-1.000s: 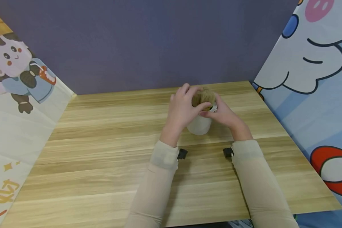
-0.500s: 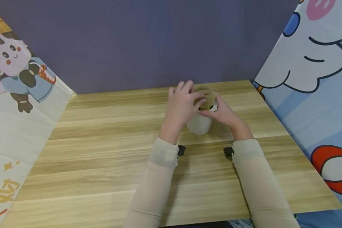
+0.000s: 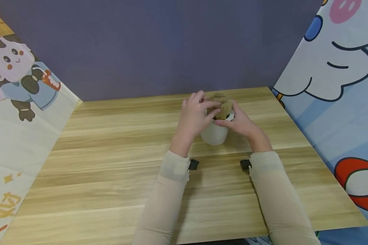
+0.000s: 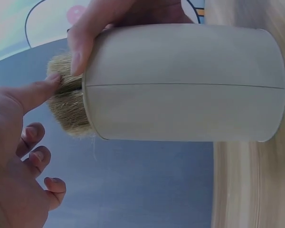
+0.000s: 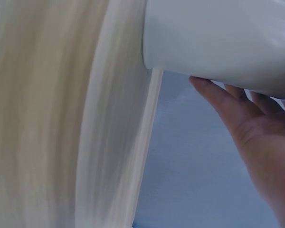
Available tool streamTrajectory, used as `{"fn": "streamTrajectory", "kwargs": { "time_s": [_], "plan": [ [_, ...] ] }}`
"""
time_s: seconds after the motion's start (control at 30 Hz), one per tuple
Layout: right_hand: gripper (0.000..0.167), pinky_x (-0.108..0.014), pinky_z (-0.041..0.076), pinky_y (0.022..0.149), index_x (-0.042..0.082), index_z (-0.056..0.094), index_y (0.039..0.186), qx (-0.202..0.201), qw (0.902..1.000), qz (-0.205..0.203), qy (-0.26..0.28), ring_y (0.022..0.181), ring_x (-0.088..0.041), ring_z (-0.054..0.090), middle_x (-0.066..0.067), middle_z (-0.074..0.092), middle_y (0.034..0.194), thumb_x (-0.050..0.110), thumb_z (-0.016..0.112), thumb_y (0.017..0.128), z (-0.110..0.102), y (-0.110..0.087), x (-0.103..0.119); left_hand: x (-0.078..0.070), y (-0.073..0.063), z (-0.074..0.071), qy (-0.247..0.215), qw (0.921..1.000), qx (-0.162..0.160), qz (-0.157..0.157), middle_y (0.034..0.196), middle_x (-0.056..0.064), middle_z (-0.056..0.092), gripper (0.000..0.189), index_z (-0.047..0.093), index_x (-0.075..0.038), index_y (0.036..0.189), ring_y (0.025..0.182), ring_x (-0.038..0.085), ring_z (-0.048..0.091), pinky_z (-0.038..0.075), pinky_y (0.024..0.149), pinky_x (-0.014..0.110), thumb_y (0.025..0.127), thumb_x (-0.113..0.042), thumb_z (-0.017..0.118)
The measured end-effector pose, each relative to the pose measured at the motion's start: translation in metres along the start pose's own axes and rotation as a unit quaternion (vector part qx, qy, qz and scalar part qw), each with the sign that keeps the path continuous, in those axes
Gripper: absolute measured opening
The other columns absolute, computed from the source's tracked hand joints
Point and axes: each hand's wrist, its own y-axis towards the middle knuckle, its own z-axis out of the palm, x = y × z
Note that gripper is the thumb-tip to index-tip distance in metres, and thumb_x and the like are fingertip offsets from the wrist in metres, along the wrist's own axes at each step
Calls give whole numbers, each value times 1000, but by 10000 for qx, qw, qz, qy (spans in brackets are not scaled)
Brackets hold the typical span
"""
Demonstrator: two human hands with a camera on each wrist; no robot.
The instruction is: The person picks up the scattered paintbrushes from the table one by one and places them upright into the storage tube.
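An off-white cylindrical container stands upright on the table, with dense tan bristles rising above its rim. A dark gap runs between the bristle tufts in the left wrist view. My right hand grips the container near its top, thumb on the near side and fingers round the back. To the left of it, my left hand touches the bristles with extended thumb and index finger. Its other fingers are loosely bent, away from the container. Whatever lies below the bristles is hidden inside.
The wood-grain table meets a dark blue-grey back panel. Cartoon-printed panels stand on the left and right. Small black devices are strapped at both wrists.
The left thumb and fingers have drawn back leftward from over the bristles and now only touch their left side. The bristle top looks more spread. The right hand and container stay in place.
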Motion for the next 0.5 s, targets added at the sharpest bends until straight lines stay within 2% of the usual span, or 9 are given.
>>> {"fn": "streamTrajectory", "kwargs": {
  "time_s": [0.2,0.27,0.37,0.5],
  "plan": [
    [111,-67,25,128,26,3,172,-41,9998,180,-3,166,-35,16,-7,9,180,49,80,94,3,-4,3,1,0,-6,-432,9989,138,-150,96,0,47,25,83,-27,118,89,17,42,29,80,34,100,-42,74],
    [109,-66,27,128,26,5,172,-37,9999,141,-28,165,-35,20,-7,14,179,48,79,95,3,-6,4,4,1,-8,-595,9978,185,-206,97,0,45,27,83,-26,120,90,18,41,28,82,35,101,-43,73],
    [107,-66,30,126,24,4,172,51,9998,-15,-211,163,-38,26,-12,19,177,47,77,97,0,-12,7,14,1,-11,-767,9964,216,-304,102,1,44,28,81,-25,122,96,19,41,29,85,38,102,-43,71],
    [104,-71,24,126,28,-3,172,176,9982,-392,-423,162,-48,21,-20,12,178,49,70,101,-14,-19,14,36,3,-27,-747,9946,352,-622,114,2,48,31,78,-25,126,107,21,43,34,90,44,105,-44,67]
  ]
}}
